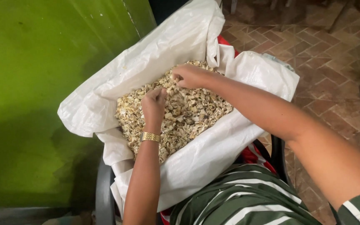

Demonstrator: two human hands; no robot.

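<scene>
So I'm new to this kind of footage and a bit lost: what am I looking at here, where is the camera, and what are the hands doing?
The single picture comes from a camera worn on a person's head, looking down at their own two bare hands. In front of them a white sack lies open, filled with pale dry chips, possibly shells or husks. The left hand, with a gold watch on its wrist, pinches at the chips with fingers bunched. The right hand reaches across and also picks at them. To the left is a green wall; to the right, a brick floor.
</scene>
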